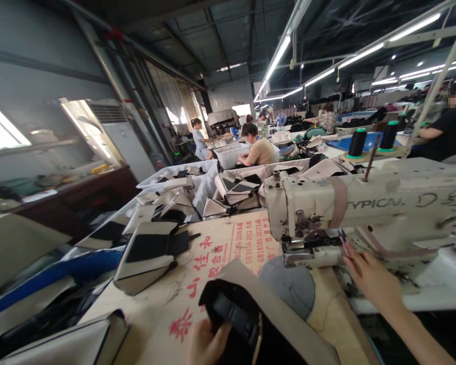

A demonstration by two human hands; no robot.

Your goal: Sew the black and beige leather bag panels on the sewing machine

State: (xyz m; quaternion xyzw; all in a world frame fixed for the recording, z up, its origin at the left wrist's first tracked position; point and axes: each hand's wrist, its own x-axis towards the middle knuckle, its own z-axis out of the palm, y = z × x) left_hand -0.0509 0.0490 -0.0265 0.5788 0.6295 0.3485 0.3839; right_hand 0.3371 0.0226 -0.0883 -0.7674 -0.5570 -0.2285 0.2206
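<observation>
The table, topped with red-printed cardboard, is carrying a stitched black-and-beige panel well left of the right fingers, while a grey disc is lying nearer them.

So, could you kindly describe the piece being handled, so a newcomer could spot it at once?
Start at the cream sewing machine marked TYPICAL, then look down to the printed board tabletop in front of it. The piece is the black panel with a beige border at the near edge, held in the left hand; unlike the flat panel further along the board, it is bunched up.
</observation>
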